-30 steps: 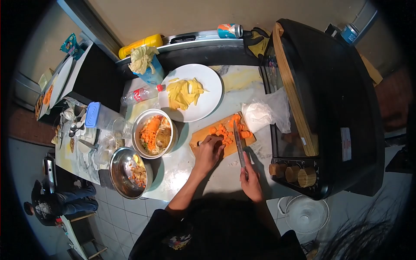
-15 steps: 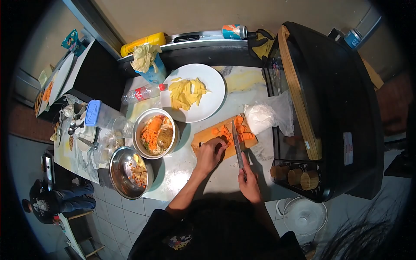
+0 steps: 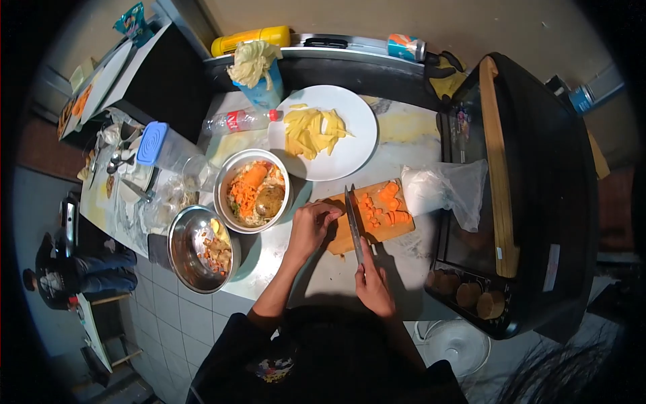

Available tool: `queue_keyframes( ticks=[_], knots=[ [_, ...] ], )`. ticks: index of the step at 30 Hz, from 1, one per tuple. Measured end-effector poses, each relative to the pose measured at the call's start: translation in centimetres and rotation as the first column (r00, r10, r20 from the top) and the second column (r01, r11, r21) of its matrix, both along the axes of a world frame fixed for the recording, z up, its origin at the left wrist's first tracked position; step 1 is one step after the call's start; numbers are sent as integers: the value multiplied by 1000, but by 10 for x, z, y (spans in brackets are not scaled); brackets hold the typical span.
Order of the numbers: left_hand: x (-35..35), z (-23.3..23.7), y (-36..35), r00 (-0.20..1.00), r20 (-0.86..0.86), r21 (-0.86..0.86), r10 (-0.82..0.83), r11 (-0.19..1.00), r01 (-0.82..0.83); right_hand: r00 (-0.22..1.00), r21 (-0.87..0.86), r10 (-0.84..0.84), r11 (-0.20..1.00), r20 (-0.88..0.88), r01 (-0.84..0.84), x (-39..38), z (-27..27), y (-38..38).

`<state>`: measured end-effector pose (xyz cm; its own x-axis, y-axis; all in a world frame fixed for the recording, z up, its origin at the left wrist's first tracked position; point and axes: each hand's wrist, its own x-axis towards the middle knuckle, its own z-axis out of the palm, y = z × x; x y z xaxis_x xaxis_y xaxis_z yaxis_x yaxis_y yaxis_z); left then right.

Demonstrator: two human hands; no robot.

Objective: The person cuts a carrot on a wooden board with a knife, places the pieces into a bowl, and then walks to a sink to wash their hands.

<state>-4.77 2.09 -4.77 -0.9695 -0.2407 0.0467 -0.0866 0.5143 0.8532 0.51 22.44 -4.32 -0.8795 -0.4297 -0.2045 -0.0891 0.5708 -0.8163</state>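
Note:
My right hand [image 3: 374, 288] grips a kitchen knife [image 3: 354, 221], its blade lying over the wooden cutting board [image 3: 343, 239] and pointing away from me. To the right of the blade are small diced carrot bits [image 3: 369, 212] and larger carrot slices [image 3: 389, 195]. My left hand [image 3: 311, 229] is at the board's left end, left of the blade, with its fingers drawn together; whatever they may hold is hidden. Beyond the board, a white plate [image 3: 363, 135] carries yellow strips [image 3: 313, 135].
A white pot [image 3: 221, 195] holds shredded carrot and a potato. Beside it, a steel bowl [image 3: 178, 259] contains peelings. A bag of white powder [image 3: 427, 192] touches the board's right side, near a black oven [image 3: 552, 202]. A plastic bottle [image 3: 235, 121] lies behind; another person [image 3: 64, 273] stands far left.
My left hand has moved off the carrot pieces to the board's left end. The knife has shifted left, from among the carrots to beside them. The whole view has turned slightly.

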Motion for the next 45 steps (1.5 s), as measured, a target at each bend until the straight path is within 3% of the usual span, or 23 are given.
queue_keyframes(
  ticks=[1,5,7,8,10,13,17,19,22,26,28,29,31,32,34,38,43,45],
  knots=[
    [0,-2,0,999,22,-35,-48,998,49,998,-38,-6,999,-67,3,-2,-3,-1],
    [-3,-4,4,998,7,-73,-62,995,62,998,-85,34,996,-52,-38,-10,-6,-3],
    [-3,-4,7,1000,-5,-138,-9,990,8,961,-80,4,996,-276,-27,-8,-16,-6],
    [-2,-6,8,1000,2,-134,-11,991,12,963,-77,3,997,-269,-24,-5,-17,-4],
    [1,-11,10,996,-57,-9,73,997,-73,998,15,-49,999,-36,50,2,-20,-1],
    [5,-12,5,998,-32,5,61,998,-61,998,123,-27,992,62,19,0,-25,0],
    [7,-2,2,1000,24,98,3,995,-5,994,47,-65,997,-90,69,-4,-18,-3],
    [8,-4,-2,996,-19,-25,-83,996,83,989,-22,-24,1000,-144,21,-7,-11,-4],
    [8,-5,0,999,23,32,-37,999,36,999,-65,-44,997,-31,42,-5,-20,2],
    [8,-13,3,1000,24,98,-12,995,9,994,-61,-28,998,-104,21,-4,-19,5],
    [8,-11,5,1000,25,97,-9,995,7,995,-144,-66,987,73,76,1,-19,6],
    [7,-10,5,1000,26,98,-13,995,10,995,-142,-69,987,75,79,3,-21,5],
    [7,-9,4,998,10,-73,-63,995,64,997,-51,-30,998,-70,26,7,-26,2],
    [7,-8,4,998,13,-74,-64,995,64,997,-51,-30,998,-68,27,8,-27,2],
    [7,-7,6,998,-14,-78,-61,995,59,1000,108,-1,994,16,-1,9,-25,1],
    [9,-4,6,996,11,-14,-87,996,88,998,68,-43,997,40,40,4,-17,-3],
    [12,-5,4,986,-52,-45,-158,987,156,986,148,-8,989,165,-17,-3,-9,-5],
    [13,-7,5,987,-43,-42,-153,988,151,991,175,-33,985,128,10,-2,-8,-8]
  ],
)
